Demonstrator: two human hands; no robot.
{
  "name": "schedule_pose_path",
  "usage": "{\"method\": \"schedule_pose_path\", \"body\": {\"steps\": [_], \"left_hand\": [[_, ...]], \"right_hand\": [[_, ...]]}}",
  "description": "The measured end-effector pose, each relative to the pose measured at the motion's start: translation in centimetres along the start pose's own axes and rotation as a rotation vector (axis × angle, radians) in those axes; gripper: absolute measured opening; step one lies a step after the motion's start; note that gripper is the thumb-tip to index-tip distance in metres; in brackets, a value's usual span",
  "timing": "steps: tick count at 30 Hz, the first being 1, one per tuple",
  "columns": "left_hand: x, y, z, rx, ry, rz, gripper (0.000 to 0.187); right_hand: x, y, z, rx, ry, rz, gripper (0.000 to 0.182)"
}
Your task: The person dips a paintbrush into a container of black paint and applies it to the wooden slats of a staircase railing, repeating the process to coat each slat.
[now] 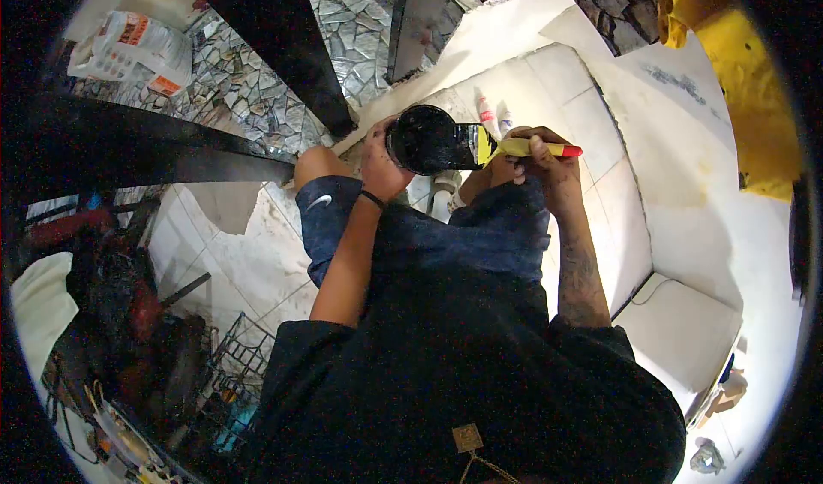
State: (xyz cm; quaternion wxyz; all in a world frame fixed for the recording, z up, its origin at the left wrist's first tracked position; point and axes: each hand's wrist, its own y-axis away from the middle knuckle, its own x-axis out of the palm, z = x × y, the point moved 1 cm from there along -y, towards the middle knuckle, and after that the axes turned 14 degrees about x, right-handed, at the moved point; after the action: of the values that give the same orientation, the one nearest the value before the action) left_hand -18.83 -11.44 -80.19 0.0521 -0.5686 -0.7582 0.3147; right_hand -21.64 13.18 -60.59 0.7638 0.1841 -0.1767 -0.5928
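My left hand (382, 162) is wrapped round the side of a round can of black paint (420, 140), held above my lap with its mouth facing up. In my right hand (547, 160) is a paintbrush (516, 147) with a yellow handle and a red end. Its wide head points left and overlaps the can's right rim, with dark paint on the bristles. Dark smudges mark the fingers of both hands.
Dark beams (274, 47) stand ahead and to the left. Two small bottles (486, 115) are on the tiled floor (540, 85) beyond the brush. A printed sack (141, 51) lies upper left, a wire basket (236, 360) lower left, and a pale box-like object (677, 334) at right.
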Motion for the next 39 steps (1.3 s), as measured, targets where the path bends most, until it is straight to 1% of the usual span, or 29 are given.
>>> {"method": "schedule_pose_path", "body": {"steps": [3,4,5,6,7,8,10,11,12,14,15,16,18,19,20,22,24,26,27,31,34,35,39], "left_hand": [[-0.1,0.0,-0.6,-0.035,0.013,-0.046,0.062],[-0.4,0.3,-1.1,-0.083,0.012,-0.042,0.062],[-0.8,0.3,-2.0,-0.131,0.01,-0.038,0.062],[-1.8,-0.2,-4.6,-0.203,0.005,-0.021,0.062],[-2.5,-1.9,-5.9,-0.255,0.0,-0.007,0.063],[-2.5,-1.9,-5.9,-0.264,0.021,-0.027,0.061],[-2.1,-1.2,-4.4,-0.267,0.108,-0.073,0.057],[-1.8,-0.9,-3.8,-0.266,0.142,-0.082,0.056],[-1.5,0.0,-2.7,-0.261,0.138,-0.063,0.056],[-0.9,0.8,-1.1,-0.22,0.101,-0.012,0.057],[-0.5,1.2,-0.5,-0.2,0.075,0.017,0.057],[-0.3,1.6,0.3,-0.185,0.05,0.043,0.057],[0.2,2.1,1.8,-0.157,0.009,0.091,0.058],[0.3,2.3,2.4,-0.148,-0.008,0.113,0.059],[0.3,2.3,2.6,-0.141,-0.021,0.128,0.059],[0.3,2.1,2.9,-0.14,-0.047,0.157,0.06],[0.3,1.8,3.1,-0.134,-0.071,0.176,0.061],[0.0,2.0,3.5,-0.135,-0.091,0.191,0.061],[0.0,1.9,3.5,-0.137,-0.097,0.194,0.062],[-0.6,1.5,3.3,-0.144,-0.121,0.206,0.063],[-1.1,1.6,3.0,-0.136,-0.145,0.213,0.064],[-1.0,1.4,3.0,-0.131,-0.152,0.219,0.065],[-1.0,1.3,3.2,-0.105,-0.163,0.246,0.066]], "right_hand": [[-0.2,-0.2,0.0,-0.063,0.096,-0.074,0.031],[-0.5,-0.2,0.0,-0.086,0.114,-0.101,0.03],[-0.7,-0.1,0.4,-0.065,0.112,-0.111,0.029],[-1.1,-0.2,0.2,-0.068,0.057,-0.132,0.029],[-1.7,-0.5,-0.4,-0.09,-0.002,-0.153,0.029],[-2.3,-1.0,-0.8,-0.124,-0.064,-0.174,0.029],[-3.2,-1.8,-0.9,-0.098,-0.185,-0.098,0.033],[-2.9,-1.2,0.0,-0.099,-0.298,-0.035,0.035],[-2.2,-0.7,1.5,-0.107,-0.402,0.04,0.038],[-1.1,0.5,5.8,-0.192,-0.429,0.093,0.042],[-0.8,0.7,8.1,-0.308,-0.429,0.144,0.044],[-0.8,0.6,10.1,-0.421,-0.416,0.149,0.044],[-0.5,0.3,15.0,-0.673,-0.479,0.212,0.041],[-0.5,0.0,17.4,-0.782,-0.51,0.193,0.039],[0.4,0.9,20.4,-0.901,-0.552,0.227,0.043],[1.2,2.0,25.3,-1.029,-0.581,0.258,0.047],[2.2,2.6,29.8,-1.249,-0.568,0.361,0.047],[3.5,3.5,33.1,-1.26,-0.565,0.193,0.046],[3.9,3.4,34.7,-1.336,-0.578,0.207,0.045],[5.6,4.4,39.9,-1.365,-0.568,0.214,0.045],[7.0,5.5,42.4,-1.386,-0.597,0.113,0.041],[7.1,5.1,43.3,-1.364,-0.604,0.147,0.036],[8.3,4.6,45.8,-1.354,-0.667,0.203,0.035]]}}
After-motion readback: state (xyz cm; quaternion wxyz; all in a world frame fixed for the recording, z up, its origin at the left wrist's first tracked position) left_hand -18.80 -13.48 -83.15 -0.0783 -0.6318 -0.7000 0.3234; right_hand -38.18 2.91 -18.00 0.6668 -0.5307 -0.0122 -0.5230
